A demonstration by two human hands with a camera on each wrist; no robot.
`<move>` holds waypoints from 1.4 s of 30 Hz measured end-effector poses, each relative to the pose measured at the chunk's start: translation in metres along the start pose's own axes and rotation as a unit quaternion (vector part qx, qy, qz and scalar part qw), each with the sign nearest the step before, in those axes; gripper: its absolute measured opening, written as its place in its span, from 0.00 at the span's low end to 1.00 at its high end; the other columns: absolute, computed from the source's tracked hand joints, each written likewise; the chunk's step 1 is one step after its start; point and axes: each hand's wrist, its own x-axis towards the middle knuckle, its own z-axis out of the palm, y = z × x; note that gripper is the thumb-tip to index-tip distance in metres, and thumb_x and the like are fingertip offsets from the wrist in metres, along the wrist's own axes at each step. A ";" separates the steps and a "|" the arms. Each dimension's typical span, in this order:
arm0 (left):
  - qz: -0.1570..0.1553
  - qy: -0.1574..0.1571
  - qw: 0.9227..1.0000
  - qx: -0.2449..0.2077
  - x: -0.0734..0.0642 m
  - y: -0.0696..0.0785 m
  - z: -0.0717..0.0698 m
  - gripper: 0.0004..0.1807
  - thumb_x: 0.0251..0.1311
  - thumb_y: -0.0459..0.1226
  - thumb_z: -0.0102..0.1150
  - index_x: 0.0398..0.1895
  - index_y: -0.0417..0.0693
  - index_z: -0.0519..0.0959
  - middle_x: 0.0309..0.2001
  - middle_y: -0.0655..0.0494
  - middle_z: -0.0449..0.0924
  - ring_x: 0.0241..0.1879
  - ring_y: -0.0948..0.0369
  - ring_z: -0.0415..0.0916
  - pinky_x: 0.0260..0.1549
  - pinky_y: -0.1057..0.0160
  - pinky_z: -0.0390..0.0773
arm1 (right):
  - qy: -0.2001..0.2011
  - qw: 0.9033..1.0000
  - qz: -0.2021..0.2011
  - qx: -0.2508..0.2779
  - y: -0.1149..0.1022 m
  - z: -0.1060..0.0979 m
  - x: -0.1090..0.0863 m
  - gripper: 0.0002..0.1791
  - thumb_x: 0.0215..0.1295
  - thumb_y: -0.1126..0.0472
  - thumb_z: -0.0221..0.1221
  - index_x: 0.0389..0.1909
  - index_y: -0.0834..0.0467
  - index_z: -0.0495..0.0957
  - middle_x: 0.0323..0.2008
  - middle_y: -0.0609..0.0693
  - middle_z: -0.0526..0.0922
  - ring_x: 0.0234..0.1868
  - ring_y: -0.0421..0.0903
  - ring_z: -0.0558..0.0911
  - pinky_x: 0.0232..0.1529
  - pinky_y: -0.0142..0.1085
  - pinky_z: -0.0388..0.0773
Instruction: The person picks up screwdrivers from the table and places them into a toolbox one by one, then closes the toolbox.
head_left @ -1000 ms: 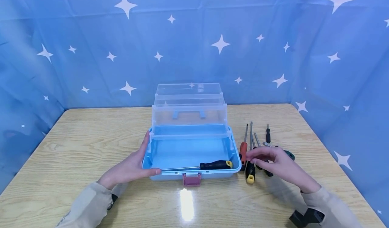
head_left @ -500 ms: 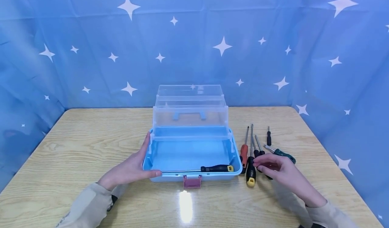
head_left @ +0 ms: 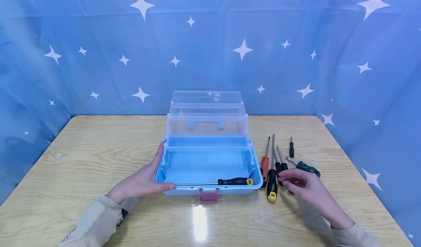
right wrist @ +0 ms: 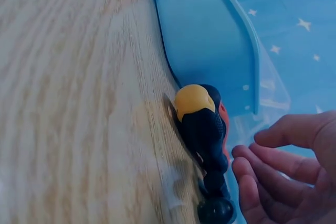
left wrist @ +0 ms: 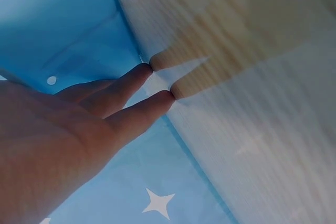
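My left hand (head_left: 141, 185) rests on the left end of a blue toolbox (head_left: 207, 191), thumb along the front rim and straight fingers along the side. Inside, against the front wall, lies a long screwdriver (head_left: 235, 181) with a black handle and yellow end. My right hand (head_left: 304, 185) hovers beside the tools on the right with loosely bent fingers. Its fingertips are near two black-handled screwdrivers (head_left: 279, 169), whose lower ends it partly hides. In the right wrist view nothing shows between those fingers (right wrist: 283, 174). Just left lies another yellow-ended screwdriver (head_left: 272, 185).
The toolbox's clear lid and trays (head_left: 207, 110) stand raised at the back. Touching or close to its right side is a red-handled screwdriver (head_left: 264, 165). Farther right are a small black screwdriver (head_left: 291, 150) and a green-handled tool (head_left: 308, 167). A starry blue curtain (head_left: 210, 57) surrounds the table.
My right hand has shifted right and slightly toward me, from over the yellow-ended screwdriver to the black-handled ones. The left hand stays on the toolbox. The head view has shifted slightly.
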 end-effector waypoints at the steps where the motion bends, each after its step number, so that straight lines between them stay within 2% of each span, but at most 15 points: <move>1: -0.001 0.000 1.000 0.001 0.000 0.000 0.000 0.66 0.55 0.51 0.67 0.74 0.54 0.20 0.74 0.34 0.37 0.69 0.36 0.48 0.59 0.38 0.62 | 0.002 1.000 0.000 -0.002 0.000 0.000 0.000 0.12 0.65 0.72 0.58 0.48 0.69 0.79 0.42 0.59 0.83 0.39 0.39 0.83 0.35 0.32 0.80; 10: 0.009 0.000 1.000 -0.006 0.000 0.001 -0.003 0.66 0.55 0.50 0.68 0.75 0.53 0.21 0.74 0.33 0.39 0.68 0.35 0.51 0.58 0.38 0.64 | 0.025 0.999 0.013 -0.020 0.002 -0.006 0.000 0.12 0.66 0.68 0.60 0.49 0.66 0.79 0.44 0.57 0.83 0.39 0.38 0.82 0.36 0.31 0.80; 15: 0.011 -0.001 1.000 -0.015 0.000 0.001 -0.004 0.67 0.54 0.49 0.69 0.75 0.54 0.21 0.74 0.34 0.41 0.67 0.35 0.53 0.55 0.39 0.68 | 0.037 0.999 0.011 -0.030 0.003 -0.016 0.000 0.12 0.67 0.67 0.59 0.50 0.65 0.79 0.45 0.57 0.83 0.40 0.37 0.82 0.36 0.29 0.78; 19: 0.011 -0.002 1.000 -0.012 0.000 0.002 -0.005 0.67 0.54 0.49 0.69 0.75 0.53 0.21 0.74 0.33 0.40 0.67 0.35 0.53 0.56 0.39 0.67 | 0.048 0.998 0.012 -0.044 0.005 -0.024 0.001 0.13 0.67 0.66 0.59 0.50 0.66 0.78 0.44 0.57 0.83 0.40 0.39 0.82 0.36 0.29 0.79; 25: 0.003 -0.001 1.000 -0.002 -0.002 0.003 -0.006 0.67 0.54 0.50 0.69 0.74 0.51 0.21 0.74 0.32 0.39 0.68 0.35 0.52 0.58 0.39 0.65 | 0.073 0.995 0.003 -0.063 0.011 -0.035 0.007 0.15 0.65 0.69 0.61 0.51 0.68 0.77 0.42 0.48 0.84 0.40 0.35 0.81 0.37 0.25 0.77; 27: 0.001 -0.001 1.000 -0.003 -0.002 0.003 -0.006 0.67 0.54 0.50 0.69 0.74 0.51 0.21 0.74 0.32 0.39 0.68 0.35 0.52 0.58 0.39 0.65 | 0.080 0.994 0.004 -0.080 0.014 -0.038 0.008 0.15 0.65 0.69 0.61 0.52 0.67 0.77 0.42 0.49 0.84 0.39 0.33 0.80 0.37 0.24 0.76; 30: -0.001 -0.003 1.000 -0.006 -0.002 0.003 -0.006 0.67 0.54 0.50 0.69 0.75 0.52 0.21 0.74 0.32 0.40 0.67 0.35 0.53 0.58 0.39 0.65 | 0.088 0.990 0.014 -0.113 0.018 -0.041 0.010 0.16 0.65 0.67 0.61 0.53 0.65 0.77 0.45 0.57 0.82 0.40 0.32 0.79 0.36 0.23 0.75; 32: -0.003 -0.007 1.000 -0.011 -0.002 0.003 -0.005 0.67 0.54 0.49 0.69 0.75 0.53 0.21 0.74 0.32 0.39 0.68 0.35 0.52 0.57 0.39 0.65 | 0.091 0.987 0.025 -0.132 0.021 -0.043 0.010 0.17 0.66 0.65 0.61 0.54 0.64 0.77 0.48 0.61 0.81 0.43 0.37 0.79 0.37 0.23 0.74; 36: -0.004 -0.013 1.000 -0.011 -0.002 0.004 -0.004 0.67 0.55 0.50 0.69 0.74 0.53 0.20 0.74 0.32 0.37 0.68 0.35 0.50 0.58 0.38 0.64 | 0.095 0.982 0.043 -0.156 0.028 -0.046 0.009 0.19 0.67 0.62 0.60 0.57 0.65 0.75 0.53 0.67 0.77 0.50 0.56 0.77 0.46 0.40 0.75; 39: -0.004 -0.014 1.000 -0.004 -0.002 0.005 -0.004 0.67 0.55 0.51 0.68 0.74 0.53 0.20 0.74 0.33 0.36 0.69 0.35 0.48 0.59 0.38 0.62 | 0.096 0.982 0.051 -0.156 0.034 -0.049 0.010 0.20 0.68 0.62 0.59 0.58 0.66 0.74 0.56 0.69 0.74 0.54 0.64 0.72 0.49 0.54 0.70; 42: -0.005 -0.013 1.000 -0.001 -0.001 0.005 -0.004 0.67 0.55 0.51 0.68 0.74 0.54 0.20 0.74 0.33 0.36 0.69 0.36 0.48 0.59 0.38 0.62 | 0.089 0.983 0.061 -0.147 0.039 -0.051 0.011 0.22 0.69 0.61 0.58 0.59 0.67 0.72 0.56 0.70 0.73 0.56 0.66 0.71 0.51 0.41 0.72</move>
